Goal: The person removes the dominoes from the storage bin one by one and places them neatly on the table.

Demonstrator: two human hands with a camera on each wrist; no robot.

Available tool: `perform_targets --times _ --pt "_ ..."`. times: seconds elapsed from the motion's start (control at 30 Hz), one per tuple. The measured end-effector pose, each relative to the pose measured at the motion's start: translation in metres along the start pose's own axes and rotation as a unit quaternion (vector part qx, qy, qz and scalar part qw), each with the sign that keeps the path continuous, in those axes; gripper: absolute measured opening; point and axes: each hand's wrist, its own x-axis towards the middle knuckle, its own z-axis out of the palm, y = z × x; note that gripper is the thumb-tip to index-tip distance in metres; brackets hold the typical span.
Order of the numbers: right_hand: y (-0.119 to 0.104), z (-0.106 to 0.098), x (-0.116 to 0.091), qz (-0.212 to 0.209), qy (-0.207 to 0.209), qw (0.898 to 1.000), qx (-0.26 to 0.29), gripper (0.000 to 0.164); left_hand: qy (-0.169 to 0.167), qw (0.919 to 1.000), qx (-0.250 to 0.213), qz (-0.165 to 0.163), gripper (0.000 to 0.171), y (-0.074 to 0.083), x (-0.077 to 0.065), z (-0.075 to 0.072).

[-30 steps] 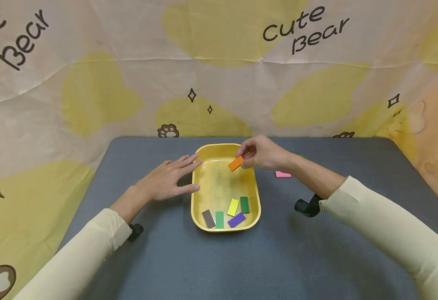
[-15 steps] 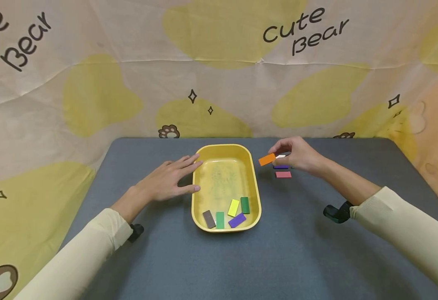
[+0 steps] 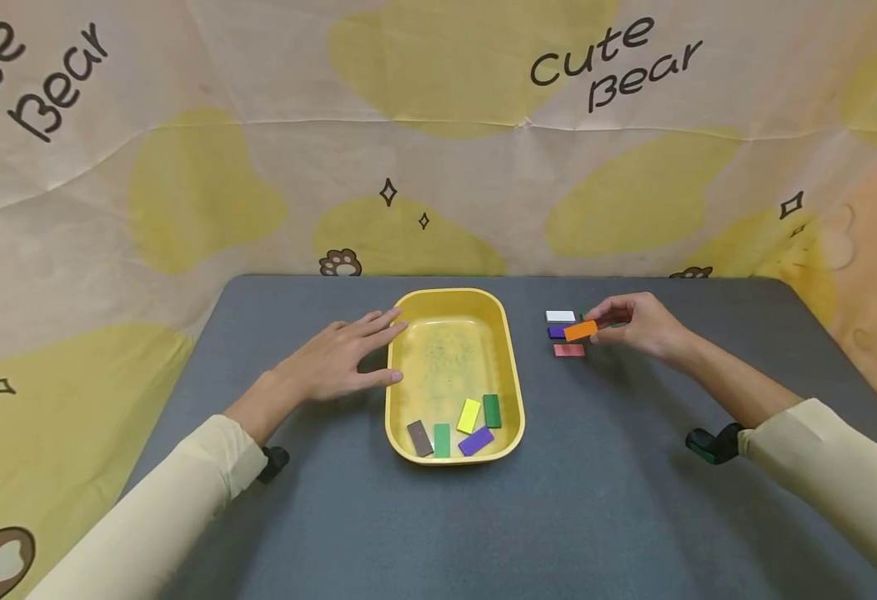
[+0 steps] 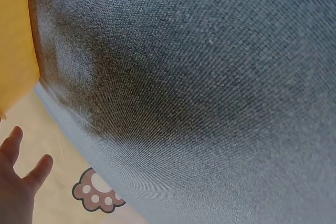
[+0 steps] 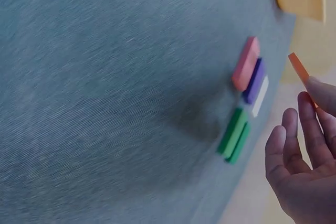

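Note:
My right hand pinches an orange block between thumb and fingertips, above the table's right side. In the right wrist view the orange block is seen edge-on, away from the other blocks. Near it on the table lie a white block, a purple block partly covered by the orange one, and a pink block. Green blocks lie beside these, mostly hidden by the hand in the head view. My left hand rests with spread fingers at the left rim of the yellow tray.
Inside the tray's near end lie a brown block, a light green block, a yellow block, a dark green block and a violet block. A patterned cloth hangs behind the grey table.
My right hand has carried the orange block from over the tray rightward to the blocks on the table, uncovering the white and purple ones. My left hand has stayed at the tray.

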Motion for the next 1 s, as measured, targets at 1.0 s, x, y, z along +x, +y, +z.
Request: perform_targets --times 1.0 --pt "0.058 -0.005 -0.012 0.027 -0.002 1.000 -0.014 0.036 0.001 0.9999 0.010 0.003 0.083 0.000 0.001 0.002"
